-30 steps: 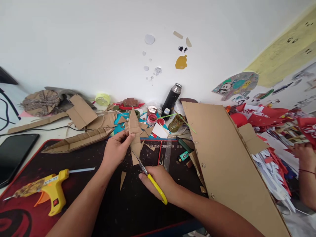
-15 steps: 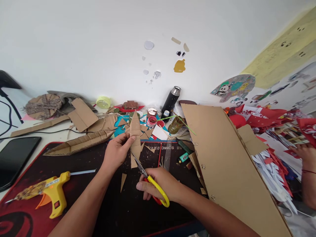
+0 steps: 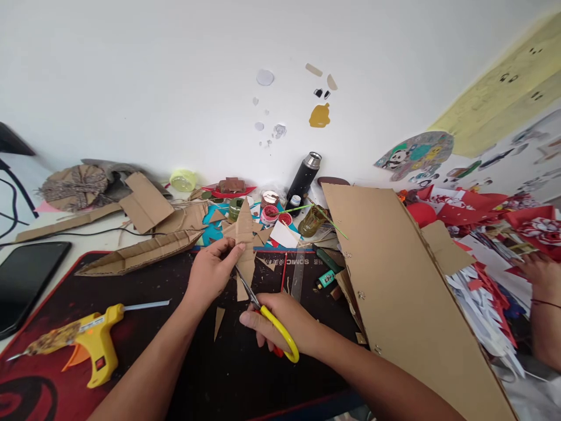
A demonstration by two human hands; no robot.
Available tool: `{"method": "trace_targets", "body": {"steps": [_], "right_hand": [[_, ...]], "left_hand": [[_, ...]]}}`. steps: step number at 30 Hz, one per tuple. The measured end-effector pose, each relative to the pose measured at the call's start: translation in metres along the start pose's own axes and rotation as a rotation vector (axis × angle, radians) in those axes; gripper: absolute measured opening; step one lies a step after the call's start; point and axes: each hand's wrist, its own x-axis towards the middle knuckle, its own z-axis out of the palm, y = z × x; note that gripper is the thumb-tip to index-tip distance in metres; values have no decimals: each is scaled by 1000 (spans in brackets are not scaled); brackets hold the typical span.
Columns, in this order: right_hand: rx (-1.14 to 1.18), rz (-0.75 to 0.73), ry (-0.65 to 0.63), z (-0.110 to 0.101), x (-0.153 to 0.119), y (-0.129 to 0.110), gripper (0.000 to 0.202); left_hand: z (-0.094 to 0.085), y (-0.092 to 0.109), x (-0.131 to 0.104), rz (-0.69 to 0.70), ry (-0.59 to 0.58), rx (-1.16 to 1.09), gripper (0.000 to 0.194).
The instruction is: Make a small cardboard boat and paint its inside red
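My left hand [image 3: 216, 266] pinches a narrow, pointed strip of cardboard [image 3: 245, 234] by its left edge and holds it upright over the dark desk mat. My right hand [image 3: 280, 321] is wrapped round the handles of yellow-and-red scissors [image 3: 284, 336]. Their blades lie against the lower left part of the strip, just under my left fingers, and look nearly closed. Below, on the mat, is a small triangular cardboard offcut [image 3: 219, 323]. Left of my left hand rests a boat-shaped cardboard piece [image 3: 144, 254] with raised sides.
A yellow glue gun [image 3: 99, 339] lies on the mat at left, near a black tablet-like device [image 3: 30, 286]. Paint jars [image 3: 269, 214] and a black flask [image 3: 304, 178] stand at the back. A large cardboard sheet [image 3: 407, 280] leans at right; beyond it is another person's hand [image 3: 541, 272].
The strip and my left hand have shifted slightly to the right. The scissor handles have come closer together, the blades closing at the strip's edge.
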Motion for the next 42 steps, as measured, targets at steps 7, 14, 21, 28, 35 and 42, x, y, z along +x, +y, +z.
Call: {"method": "trace_targets", "body": {"steps": [7, 14, 21, 28, 35, 42], "right_hand": [[-28, 59, 43, 2, 0, -2, 37], [-154, 10, 88, 3, 5, 7, 45], [-257, -41, 145, 4, 7, 10, 46], [-343, -80, 191, 12, 7, 13, 39], [-303, -103, 78, 3, 0, 9, 40], [-568, -150, 76, -10, -2, -13, 39]], "left_hand": [[-1, 0, 0, 1, -6, 21, 40], [2, 3, -2, 12, -4, 27, 40], [4, 1, -1, 43, 11, 48, 41], [-1, 3, 1, 23, -10, 57, 40], [-3, 3, 3, -19, 125, -144, 41], [-7, 1, 5, 3, 351, -287, 35]]}}
